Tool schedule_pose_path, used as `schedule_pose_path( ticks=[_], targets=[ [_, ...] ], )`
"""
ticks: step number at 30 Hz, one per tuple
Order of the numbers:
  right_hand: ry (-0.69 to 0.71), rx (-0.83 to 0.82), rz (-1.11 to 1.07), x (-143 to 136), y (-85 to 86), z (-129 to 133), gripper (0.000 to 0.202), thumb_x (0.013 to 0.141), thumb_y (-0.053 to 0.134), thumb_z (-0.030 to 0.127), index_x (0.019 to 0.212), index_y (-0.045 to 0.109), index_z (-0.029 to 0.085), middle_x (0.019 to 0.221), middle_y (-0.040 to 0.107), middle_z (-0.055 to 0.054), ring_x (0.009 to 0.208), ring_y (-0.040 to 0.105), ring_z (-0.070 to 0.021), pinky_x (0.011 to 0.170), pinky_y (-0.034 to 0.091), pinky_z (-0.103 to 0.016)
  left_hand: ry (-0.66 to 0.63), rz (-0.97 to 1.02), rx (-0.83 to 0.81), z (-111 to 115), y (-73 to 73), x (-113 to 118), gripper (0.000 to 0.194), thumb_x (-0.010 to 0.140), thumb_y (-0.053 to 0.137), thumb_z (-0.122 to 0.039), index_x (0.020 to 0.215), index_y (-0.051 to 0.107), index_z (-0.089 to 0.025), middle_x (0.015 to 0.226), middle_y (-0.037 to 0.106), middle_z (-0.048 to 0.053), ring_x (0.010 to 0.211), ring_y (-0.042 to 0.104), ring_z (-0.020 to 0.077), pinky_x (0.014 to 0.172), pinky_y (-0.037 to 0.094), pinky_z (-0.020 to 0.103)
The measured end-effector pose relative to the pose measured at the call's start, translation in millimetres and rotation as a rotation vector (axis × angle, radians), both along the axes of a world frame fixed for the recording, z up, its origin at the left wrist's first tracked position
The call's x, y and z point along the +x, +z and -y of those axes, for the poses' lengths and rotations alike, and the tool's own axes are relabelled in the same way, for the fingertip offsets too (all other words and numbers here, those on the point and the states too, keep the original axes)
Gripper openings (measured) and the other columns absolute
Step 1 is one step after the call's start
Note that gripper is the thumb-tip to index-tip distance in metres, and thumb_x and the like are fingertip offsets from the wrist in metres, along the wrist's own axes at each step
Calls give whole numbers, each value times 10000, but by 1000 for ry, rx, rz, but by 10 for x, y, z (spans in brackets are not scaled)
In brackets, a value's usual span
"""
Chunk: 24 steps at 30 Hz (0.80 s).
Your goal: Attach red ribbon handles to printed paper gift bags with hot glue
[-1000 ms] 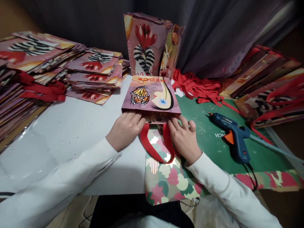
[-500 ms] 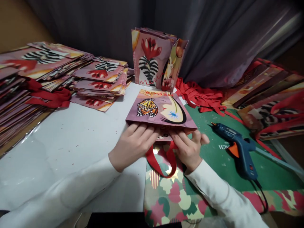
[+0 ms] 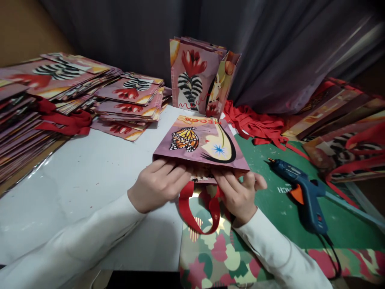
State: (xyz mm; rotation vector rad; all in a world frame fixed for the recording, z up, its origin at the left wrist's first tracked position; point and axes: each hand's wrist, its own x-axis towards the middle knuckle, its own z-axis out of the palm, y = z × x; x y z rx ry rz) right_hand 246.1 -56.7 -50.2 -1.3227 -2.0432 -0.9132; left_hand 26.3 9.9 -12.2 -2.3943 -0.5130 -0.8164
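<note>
A purple paper gift bag [image 3: 204, 146] with a butterfly print lies flat, its mouth toward me. My left hand [image 3: 159, 182] has its fingers tucked under the upper panel at the left of the mouth, closed on the bag. At the right of the mouth, my right hand [image 3: 239, 190] grips it too, with two fingers inside and two bent outside at the corner. Both thumbs and the fingertips inside are hidden. A red ribbon handle [image 3: 200, 224] loops out between my hands, over a patterned sheet [image 3: 222, 257].
Folded bags [image 3: 129, 98] are stacked at the left. Upright bags [image 3: 191, 76] stand behind, with a heap of red ribbons [image 3: 255, 124] beside them. A blue glue gun [image 3: 300, 188] with a cord lies on a green sheet [image 3: 270, 208]. More bags [image 3: 339, 108] stand at the right.
My left hand has shifted left, and the near edge of the bag has come slightly toward me. The mouth gap shows wider between my hands. The ribbon loop has swung left.
</note>
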Motion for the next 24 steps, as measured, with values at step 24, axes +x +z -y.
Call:
schedule_pose_path(
  ticks=[24],
  targets=[
    [21,6,132,218,53,-61,293,897,537,148,1089,725,264,943,746,-14,1043,496,-214,893,262,-366,-190,-100,58,-196,109,-232,285,944,440,-64,855,696,-152,758,723,19,685,629,139,686,481,297]
  ],
)
